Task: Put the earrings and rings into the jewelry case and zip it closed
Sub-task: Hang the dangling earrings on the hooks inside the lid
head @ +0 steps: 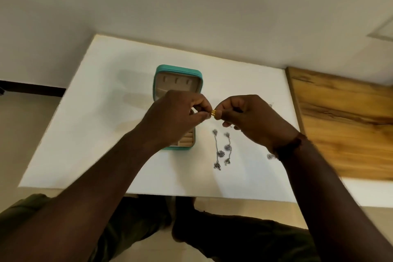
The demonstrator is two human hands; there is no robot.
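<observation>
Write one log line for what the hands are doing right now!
left hand + right hand: pinching gold ring | jewelry case: open | silver earrings: on table | step: ring not yet in case

The case (178,70) is teal outside with beige lining. The ring (213,112) is gold. At its 5 o'clock, the earrings (222,149) are dull silver. The surface (106,112) is white; at 3 o'clock a board (344,125) shows streaked brown wood grain.

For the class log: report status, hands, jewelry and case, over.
Left hand and right hand both pinching gold ring above table. Teal case open. Silver earrings lie on table. Nothing blocking.
</observation>
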